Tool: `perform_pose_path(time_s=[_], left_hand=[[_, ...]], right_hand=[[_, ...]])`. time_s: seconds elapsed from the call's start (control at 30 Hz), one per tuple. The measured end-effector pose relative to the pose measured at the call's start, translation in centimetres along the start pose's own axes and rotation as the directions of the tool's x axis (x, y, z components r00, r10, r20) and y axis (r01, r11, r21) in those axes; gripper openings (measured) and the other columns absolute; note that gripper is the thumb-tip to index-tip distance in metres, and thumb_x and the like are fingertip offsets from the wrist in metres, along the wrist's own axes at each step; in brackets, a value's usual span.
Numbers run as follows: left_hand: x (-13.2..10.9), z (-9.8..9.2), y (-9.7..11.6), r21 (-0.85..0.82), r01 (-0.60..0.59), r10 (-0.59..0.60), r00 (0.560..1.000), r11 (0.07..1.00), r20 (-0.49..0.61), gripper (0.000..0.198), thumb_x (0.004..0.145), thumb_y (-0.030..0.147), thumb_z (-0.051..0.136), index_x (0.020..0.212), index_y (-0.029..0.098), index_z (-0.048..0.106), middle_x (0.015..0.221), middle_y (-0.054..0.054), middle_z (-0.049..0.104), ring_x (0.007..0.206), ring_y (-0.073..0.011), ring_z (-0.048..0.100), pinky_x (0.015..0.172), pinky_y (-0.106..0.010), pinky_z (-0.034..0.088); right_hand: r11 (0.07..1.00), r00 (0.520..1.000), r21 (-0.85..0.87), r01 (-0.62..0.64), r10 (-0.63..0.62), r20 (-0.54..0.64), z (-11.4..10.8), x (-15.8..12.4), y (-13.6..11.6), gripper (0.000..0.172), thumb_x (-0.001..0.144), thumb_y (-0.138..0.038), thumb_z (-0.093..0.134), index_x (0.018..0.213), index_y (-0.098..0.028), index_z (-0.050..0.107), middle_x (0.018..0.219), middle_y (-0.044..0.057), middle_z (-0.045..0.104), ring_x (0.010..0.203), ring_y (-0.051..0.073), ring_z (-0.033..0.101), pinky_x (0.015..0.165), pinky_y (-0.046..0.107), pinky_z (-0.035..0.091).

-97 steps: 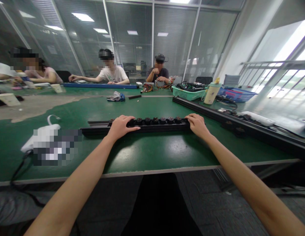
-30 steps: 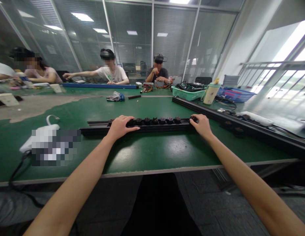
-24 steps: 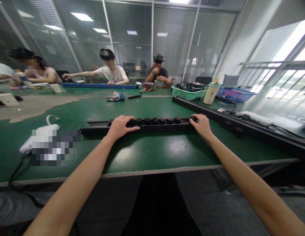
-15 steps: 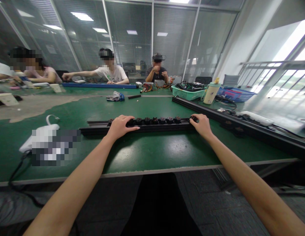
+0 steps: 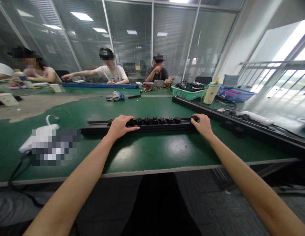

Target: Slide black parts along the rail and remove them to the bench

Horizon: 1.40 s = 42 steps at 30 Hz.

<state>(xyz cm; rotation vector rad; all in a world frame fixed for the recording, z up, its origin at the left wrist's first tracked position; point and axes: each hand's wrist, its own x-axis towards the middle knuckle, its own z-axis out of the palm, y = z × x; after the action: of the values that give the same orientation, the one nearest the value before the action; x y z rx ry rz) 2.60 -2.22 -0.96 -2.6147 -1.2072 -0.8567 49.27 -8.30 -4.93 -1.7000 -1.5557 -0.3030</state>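
A long black metal rail (image 5: 164, 128) lies across the green table in front of me, with a row of several small black round modules, socket-like in shape, (image 5: 162, 121) set along its channel. My left hand (image 5: 120, 127) grips the rail left of its middle, fingers over the top and thumb stretched along the near side. Part of the row is hidden under that hand. At the rail's right end, my right hand (image 5: 201, 124) curls thumb and fingers round a small dark piece (image 5: 195, 118), mostly covered; it looks like another such module.
A second long black rail (image 5: 231, 121) runs diagonally on the right. White power adapter (image 5: 40, 136) and blurred-out object lie left. Farther back are a grey-blue cloth (image 5: 115, 96), a green basket (image 5: 188, 93) of cables and a cream bottle (image 5: 211, 93). Several people sit across the table.
My right hand has shifted very slightly to the right with the dark piece; my left hand has stayed put. The person opposite has lowered one hand.
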Motion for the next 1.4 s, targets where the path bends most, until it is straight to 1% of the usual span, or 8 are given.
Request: perform_pose_path(time_s=[0.2, 0.37, 0.6, 0.73, 1.13, 1.4], left_hand=[[-0.03, -0.03, 0.04, -0.001, -0.004, 0.004, 1.000, 1.000, -0.003, 0.068, 0.086, 0.078, 0.058, 0.121, 0.022, 0.070, 0.117, -0.012, 0.073, 0.110, -0.0314, 0.063, 0.099, -0.044, 0.048], [-0.05, -0.03, 0.00, -0.009, 0.007, -0.007, 1.000, 1.000, 0.003, 0.064, 0.085, 0.077, 0.061, 0.122, 0.025, 0.070, 0.118, -0.010, 0.073, 0.111, -0.0313, 0.062, 0.100, -0.044, 0.048], [-0.04, -0.09, 0.10, -0.005, -0.009, 0.009, 1.000, 1.000, -0.002, 0.069, 0.085, 0.078, 0.059, 0.122, 0.021, 0.070, 0.117, -0.013, 0.073, 0.111, -0.0313, 0.062, 0.100, -0.044, 0.048], [-0.05, -0.06, 0.14, -0.005, -0.001, 0.001, 1.000, 1.000, -0.004, 0.068, 0.085, 0.078, 0.060, 0.122, 0.021, 0.070, 0.117, -0.012, 0.073, 0.111, -0.0312, 0.062, 0.100, -0.044, 0.048], [0.01, 0.01, -0.03, -0.019, 0.012, -0.012, 1.000, 1.000, 0.007, 0.067, 0.083, 0.078, 0.061, 0.122, 0.024, 0.070, 0.118, -0.011, 0.073, 0.112, -0.0318, 0.062, 0.101, -0.044, 0.048], [0.01, -0.05, 0.03, -0.014, -0.003, 0.003, 1.000, 1.000, 0.004, 0.068, 0.085, 0.079, 0.058, 0.122, 0.023, 0.070, 0.117, -0.012, 0.073, 0.111, -0.0315, 0.062, 0.101, -0.044, 0.048]], right_hand=[[0.999, 0.999, -0.018, -0.030, 0.029, -0.013, -0.21, -0.07, 0.00, 0.030, 0.082, -0.036, 0.056, 0.099, -0.019, 0.074, 0.103, 0.014, 0.073, 0.097, 0.031, 0.060, 0.091, 0.046, 0.042], [0.999, 0.999, -0.019, -0.044, 0.044, -0.028, -0.32, -0.15, -0.16, 0.029, 0.081, -0.035, 0.056, 0.097, -0.019, 0.074, 0.103, 0.014, 0.073, 0.099, 0.031, 0.060, 0.090, 0.046, 0.042], [0.998, 0.997, -0.027, -0.062, 0.061, -0.041, -0.35, -0.15, -0.16, 0.032, 0.081, -0.036, 0.055, 0.098, -0.018, 0.074, 0.103, 0.015, 0.073, 0.101, 0.032, 0.059, 0.090, 0.045, 0.042], [0.997, 0.997, -0.034, -0.065, 0.063, -0.051, -0.32, -0.14, -0.02, 0.032, 0.080, -0.035, 0.055, 0.098, -0.017, 0.074, 0.102, 0.015, 0.073, 0.100, 0.032, 0.060, 0.091, 0.045, 0.042], [0.995, 0.994, -0.062, -0.082, 0.078, -0.071, -0.35, -0.11, 0.27, 0.030, 0.080, -0.036, 0.054, 0.095, -0.019, 0.074, 0.098, 0.014, 0.072, 0.097, 0.032, 0.058, 0.089, 0.046, 0.042], [0.989, 0.991, -0.086, -0.118, 0.112, -0.073, -0.42, -0.08, 0.25, 0.032, 0.080, -0.036, 0.054, 0.098, -0.018, 0.074, 0.101, 0.015, 0.071, 0.100, 0.032, 0.058, 0.090, 0.046, 0.041]])
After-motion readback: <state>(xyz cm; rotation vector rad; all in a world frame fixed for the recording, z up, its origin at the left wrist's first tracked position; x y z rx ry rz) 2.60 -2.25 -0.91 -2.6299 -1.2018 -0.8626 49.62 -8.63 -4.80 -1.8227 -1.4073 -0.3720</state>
